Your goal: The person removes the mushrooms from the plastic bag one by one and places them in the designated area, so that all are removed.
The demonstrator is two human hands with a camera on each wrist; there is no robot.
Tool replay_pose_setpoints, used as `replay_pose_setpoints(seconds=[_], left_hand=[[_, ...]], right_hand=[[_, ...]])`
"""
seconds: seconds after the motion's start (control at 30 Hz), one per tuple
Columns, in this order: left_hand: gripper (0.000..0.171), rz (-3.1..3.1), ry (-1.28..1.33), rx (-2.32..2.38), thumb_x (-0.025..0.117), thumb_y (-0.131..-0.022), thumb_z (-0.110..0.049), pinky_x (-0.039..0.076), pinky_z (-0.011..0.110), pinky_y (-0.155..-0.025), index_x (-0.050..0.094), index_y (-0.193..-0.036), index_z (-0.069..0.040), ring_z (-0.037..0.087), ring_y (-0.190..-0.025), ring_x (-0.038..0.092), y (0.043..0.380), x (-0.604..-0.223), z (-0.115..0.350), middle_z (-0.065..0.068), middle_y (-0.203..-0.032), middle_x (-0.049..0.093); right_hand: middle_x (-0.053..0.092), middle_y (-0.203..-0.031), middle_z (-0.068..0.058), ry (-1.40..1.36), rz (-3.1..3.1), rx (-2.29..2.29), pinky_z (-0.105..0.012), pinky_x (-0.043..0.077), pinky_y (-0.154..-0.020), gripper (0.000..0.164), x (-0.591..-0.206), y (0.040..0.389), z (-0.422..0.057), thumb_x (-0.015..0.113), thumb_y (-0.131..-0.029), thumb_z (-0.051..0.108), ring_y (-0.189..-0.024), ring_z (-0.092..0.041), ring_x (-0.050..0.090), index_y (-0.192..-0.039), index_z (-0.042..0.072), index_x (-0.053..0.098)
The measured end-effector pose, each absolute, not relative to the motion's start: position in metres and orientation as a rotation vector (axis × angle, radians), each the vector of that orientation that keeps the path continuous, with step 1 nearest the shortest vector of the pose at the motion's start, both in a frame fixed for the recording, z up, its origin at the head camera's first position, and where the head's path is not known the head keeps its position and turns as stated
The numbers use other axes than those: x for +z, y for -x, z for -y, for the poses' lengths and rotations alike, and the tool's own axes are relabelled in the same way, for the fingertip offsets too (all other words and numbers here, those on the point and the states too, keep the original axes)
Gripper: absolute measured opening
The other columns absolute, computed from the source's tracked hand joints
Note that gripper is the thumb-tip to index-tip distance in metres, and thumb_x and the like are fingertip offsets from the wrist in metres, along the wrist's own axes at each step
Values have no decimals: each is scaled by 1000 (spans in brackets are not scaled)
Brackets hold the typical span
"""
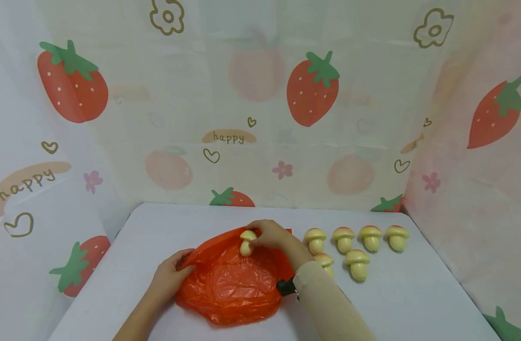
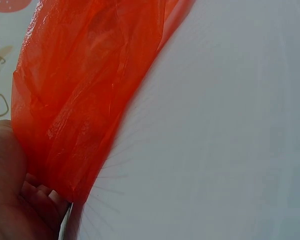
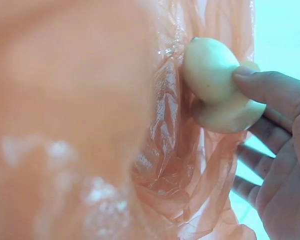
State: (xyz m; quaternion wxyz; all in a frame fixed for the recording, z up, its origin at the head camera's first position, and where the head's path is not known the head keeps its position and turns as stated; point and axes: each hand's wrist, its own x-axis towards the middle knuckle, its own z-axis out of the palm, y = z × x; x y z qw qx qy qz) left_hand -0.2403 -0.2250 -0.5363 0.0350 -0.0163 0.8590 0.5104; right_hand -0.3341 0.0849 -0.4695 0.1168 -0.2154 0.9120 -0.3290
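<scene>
A red plastic bag (image 1: 239, 310) lies with its mouth spread on the white table. My left hand (image 1: 170, 274) holds the bag's left edge between thumb and fingers; the left wrist view shows the red film (image 2: 85, 95) rising from that hand (image 2: 20, 195). Over the far side of the bag's mouth, my right hand (image 1: 271, 235) pinches a toy mushroom (image 1: 246, 247), pale yellow, stem pointing down. In the right wrist view the thumb presses on the mushroom's stem (image 3: 207, 67), with crinkled bag film (image 3: 165, 110) close beside it.
To the right stand more mushrooms with reddish tops: several in a back row (image 1: 343, 239) and two in front, one (image 1: 356, 265) in full view and another (image 1: 325, 263) partly behind my right sleeve (image 1: 324, 293). Strawberry-patterned cloth walls (image 1: 260, 180) enclose the table's back and sides.
</scene>
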Motion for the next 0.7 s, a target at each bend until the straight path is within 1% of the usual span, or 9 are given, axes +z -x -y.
replay_pose_setpoints(seconds=[0.2,0.4,0.6,0.7], left_hand=[[48,-2654,48,1566,64,-100,-21,47,52,-111,54,-146,-13,30,-134,55,239,-535,227,10,-144,60],[47,-2665,19,1573,64,-100,-22,47,52,-111,55,-146,-12,31,-133,56,238,-534,225,11,-144,61],[46,-2645,51,1588,64,-100,-22,48,52,-110,56,-145,-14,30,-133,56,238,-534,224,9,-143,61],[46,-2637,54,1591,64,-100,-22,47,53,-111,56,-144,-14,31,-133,56,238,-535,223,10,-143,61]], right_hand=[[66,-133,1,683,-2660,-1015,-43,50,-105,51,-465,334,-84,79,-89,24,-121,-22,57,-137,19,66],[66,-127,7,641,-2630,-1100,-43,53,-102,48,-460,331,-84,77,-90,26,-119,-20,54,-137,25,65],[66,-129,7,728,-2627,-1108,-38,54,-98,49,-453,325,-83,77,-90,24,-116,-18,56,-138,23,65],[65,-134,5,763,-2663,-1080,-39,53,-101,51,-448,320,-83,75,-90,21,-121,-19,57,-140,21,64]])
